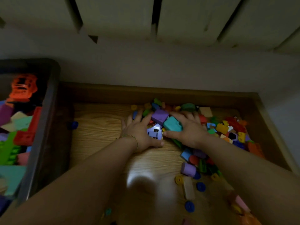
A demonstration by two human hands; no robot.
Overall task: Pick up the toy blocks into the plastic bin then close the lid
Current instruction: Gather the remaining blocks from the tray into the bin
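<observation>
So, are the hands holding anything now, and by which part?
The right hand grips the teal block, fingers round its far side, thumb at its near edge. The left hand only presses against the lilac block beside it.

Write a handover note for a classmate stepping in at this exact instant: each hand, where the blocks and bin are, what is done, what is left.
Left hand: fingers spread, presses against the lilac block and the heap.
Right hand: curled round the teal block, facing the other hand in a two-handed scoop.
Plastic bin: at the left, uncovered, already part filled with blocks.
Wooden tray: many loose blocks lie mostly on its right side.
Done: some blocks binned.
Left: move this scoop into the bin, gather the rest, close the lid, which is not in view.
</observation>
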